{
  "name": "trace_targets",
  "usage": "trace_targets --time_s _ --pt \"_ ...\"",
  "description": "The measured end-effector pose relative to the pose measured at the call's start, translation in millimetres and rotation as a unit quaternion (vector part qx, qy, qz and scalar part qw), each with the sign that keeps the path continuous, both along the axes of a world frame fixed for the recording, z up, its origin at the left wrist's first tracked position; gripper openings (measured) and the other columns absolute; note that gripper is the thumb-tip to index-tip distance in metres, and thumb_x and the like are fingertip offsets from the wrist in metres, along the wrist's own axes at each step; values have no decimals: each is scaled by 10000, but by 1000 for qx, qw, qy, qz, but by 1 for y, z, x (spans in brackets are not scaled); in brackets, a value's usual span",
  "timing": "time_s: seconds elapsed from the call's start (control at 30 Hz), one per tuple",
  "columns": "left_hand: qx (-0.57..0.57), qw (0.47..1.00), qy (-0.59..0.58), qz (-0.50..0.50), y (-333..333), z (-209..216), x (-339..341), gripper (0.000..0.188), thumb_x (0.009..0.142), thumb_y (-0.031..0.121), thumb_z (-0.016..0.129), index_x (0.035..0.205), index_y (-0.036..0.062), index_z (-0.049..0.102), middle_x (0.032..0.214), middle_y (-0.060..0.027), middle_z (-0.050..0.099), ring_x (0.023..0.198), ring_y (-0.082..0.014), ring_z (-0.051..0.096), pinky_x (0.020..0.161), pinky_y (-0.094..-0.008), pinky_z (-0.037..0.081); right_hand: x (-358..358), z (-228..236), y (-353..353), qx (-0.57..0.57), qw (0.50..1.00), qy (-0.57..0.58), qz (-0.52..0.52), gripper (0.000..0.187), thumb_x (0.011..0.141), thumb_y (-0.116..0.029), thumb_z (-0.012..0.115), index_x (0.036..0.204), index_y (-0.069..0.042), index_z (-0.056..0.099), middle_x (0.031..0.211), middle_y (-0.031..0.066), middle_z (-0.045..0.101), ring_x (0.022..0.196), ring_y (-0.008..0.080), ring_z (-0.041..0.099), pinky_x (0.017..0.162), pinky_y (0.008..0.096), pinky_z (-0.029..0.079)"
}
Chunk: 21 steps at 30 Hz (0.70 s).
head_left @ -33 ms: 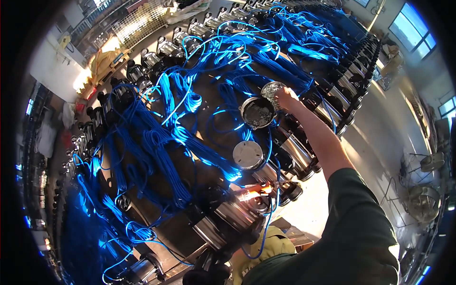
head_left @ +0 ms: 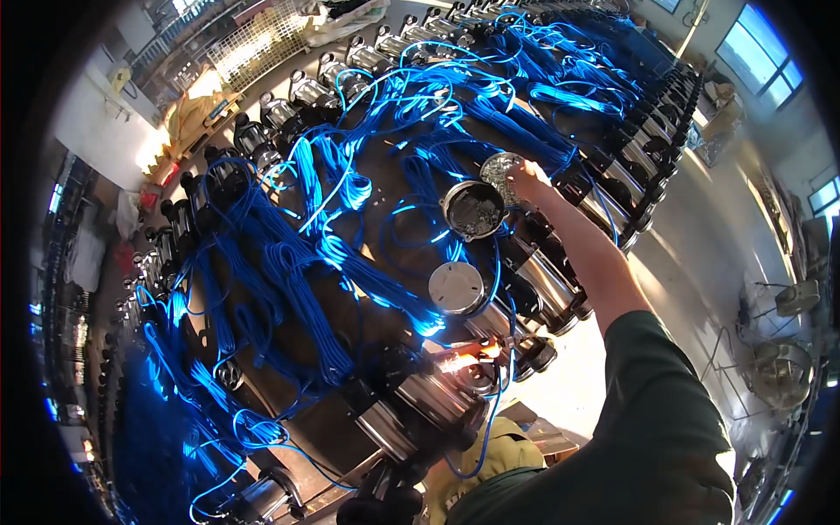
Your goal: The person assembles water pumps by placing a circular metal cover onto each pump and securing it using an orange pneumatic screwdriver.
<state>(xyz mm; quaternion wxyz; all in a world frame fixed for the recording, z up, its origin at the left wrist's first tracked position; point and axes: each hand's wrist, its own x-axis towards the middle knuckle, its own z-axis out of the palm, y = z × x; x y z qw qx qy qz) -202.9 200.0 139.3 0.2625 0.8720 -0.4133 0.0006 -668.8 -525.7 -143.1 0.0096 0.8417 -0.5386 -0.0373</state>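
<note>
My right hand (head_left: 528,182) reaches out to a round tin (head_left: 497,169) filled with small shiny metal pieces, perhaps screws. Its fingers bend together at the tin's right rim; what they pinch, if anything, is hidden. Just in front stands a dark round container (head_left: 473,211) with small loose parts in it. A grey round lid or disc (head_left: 457,287) sits closer to me. My left hand (head_left: 471,354), glaring in sunlight, lies by the end of a shiny steel pump-like cylinder (head_left: 434,391); its fingers are too washed out to read. A thin blue cable (head_left: 495,411) hangs beside it.
Coiled bundles of blue cable (head_left: 302,297) cover much of the dark bench. Rows of similar steel cylinders (head_left: 311,90) line its far and right edges. A wire-cage fan (head_left: 779,374) stands on the floor at right. Beyond the far-left edge lies a wooden pallet (head_left: 210,114).
</note>
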Motion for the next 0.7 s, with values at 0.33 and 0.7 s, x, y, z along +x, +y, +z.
trace_targets --time_s 0.33,0.7 --pt "-196 476 857 10 -168 -8 -136 307 945 248 495 1138 15 549 1106 -157 611 1035 -292 586 921 -413 460 104 216 179 114 858 -487 -115 243 765 -153 750 948 5 724 815 96 725 721 127 671 685 265 541" --pt "-204 456 860 100 -167 -68 -157 373 1024 205 321 1147 -66 546 1143 -174 605 1090 -279 572 1023 -410 440 165 222 440 528 642 -548 94 189 876 -84 678 1057 -31 693 986 60 695 927 122 638 820 279 518"
